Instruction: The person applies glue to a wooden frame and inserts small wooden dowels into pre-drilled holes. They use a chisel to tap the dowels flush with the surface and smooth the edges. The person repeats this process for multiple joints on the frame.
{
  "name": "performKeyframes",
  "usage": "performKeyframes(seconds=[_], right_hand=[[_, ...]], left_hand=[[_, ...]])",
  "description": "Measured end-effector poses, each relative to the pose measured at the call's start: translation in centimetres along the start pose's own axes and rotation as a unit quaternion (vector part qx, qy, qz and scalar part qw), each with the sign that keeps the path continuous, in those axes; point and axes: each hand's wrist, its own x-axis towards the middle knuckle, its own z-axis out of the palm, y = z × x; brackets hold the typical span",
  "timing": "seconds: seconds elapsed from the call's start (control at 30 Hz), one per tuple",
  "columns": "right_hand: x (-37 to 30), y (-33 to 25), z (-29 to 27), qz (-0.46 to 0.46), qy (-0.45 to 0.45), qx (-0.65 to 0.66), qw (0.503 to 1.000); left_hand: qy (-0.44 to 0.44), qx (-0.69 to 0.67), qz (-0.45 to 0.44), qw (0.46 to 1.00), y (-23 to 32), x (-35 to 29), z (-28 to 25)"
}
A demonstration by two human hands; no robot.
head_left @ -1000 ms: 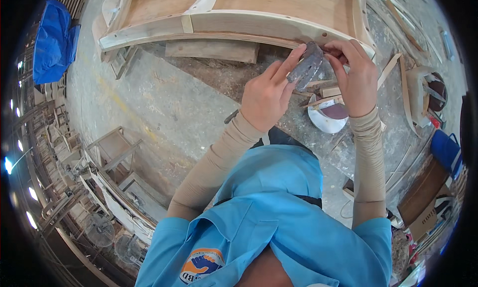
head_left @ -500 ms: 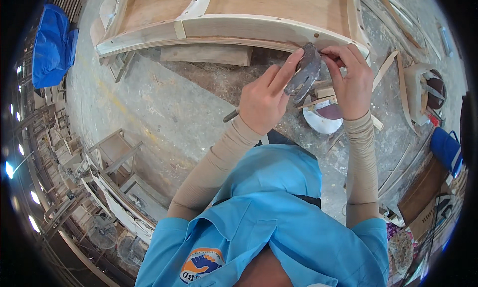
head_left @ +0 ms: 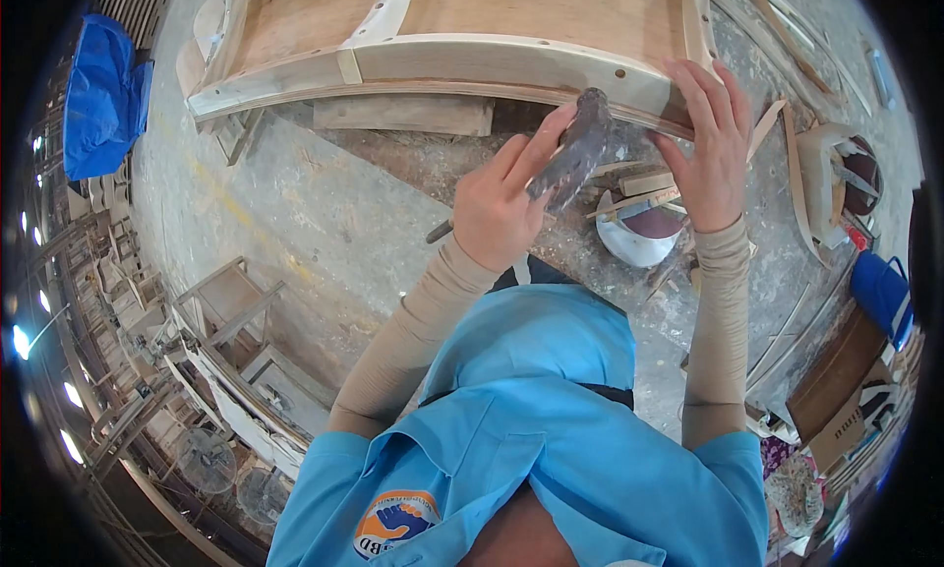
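My left hand (head_left: 501,203) is closed round a dark grey, glossy, crumpled-looking piece (head_left: 580,149) with a rounded upper end; its kind is not clear. A thin dark rod (head_left: 440,232) sticks out on the other side of that hand, and where it runs inside the grip is hidden. The upper end of the grey piece is close to the front rail of a curved wooden frame (head_left: 482,67). My right hand (head_left: 715,154) has its fingers stretched and apart, with the fingertips at the right end of that rail. No held thing shows in it.
Beneath the frame lies a wooden block (head_left: 403,115). A white, round-ended piece with a dark red face (head_left: 639,235) and wood offcuts lie on the concrete floor. Blue sheeting (head_left: 101,95) is at far left, a wooden stand (head_left: 231,306) at left, a cardboard box (head_left: 836,400) at right.
My right hand has left the grey piece and opened, moving right onto the rail. My left hand has shifted slightly left and down with the grey piece.
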Motion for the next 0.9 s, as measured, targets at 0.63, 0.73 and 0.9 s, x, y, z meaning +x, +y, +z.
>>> performKeyframes(seconds=[0.63, 0.73, 0.9], right_hand=[[0.3, 0.4, 0.3, -0.003, -0.015, 0.078, 0.997], [0.3, 0.5, 0.3, 0.006, -0.023, 0.074, 0.997], [0.5, 0.3, -0.1, 0.019, -0.047, 0.075, 0.996]], left_hand=[[-0.012, 0.046, 0.034, 0.998, 0.7, 0.0, 0.5], [-0.025, 0.039, 0.082, 0.996, 1.2, 0.7, -0.2], [-0.023, 0.065, 0.082, 0.994, 0.8, 0.3, 0.0]])
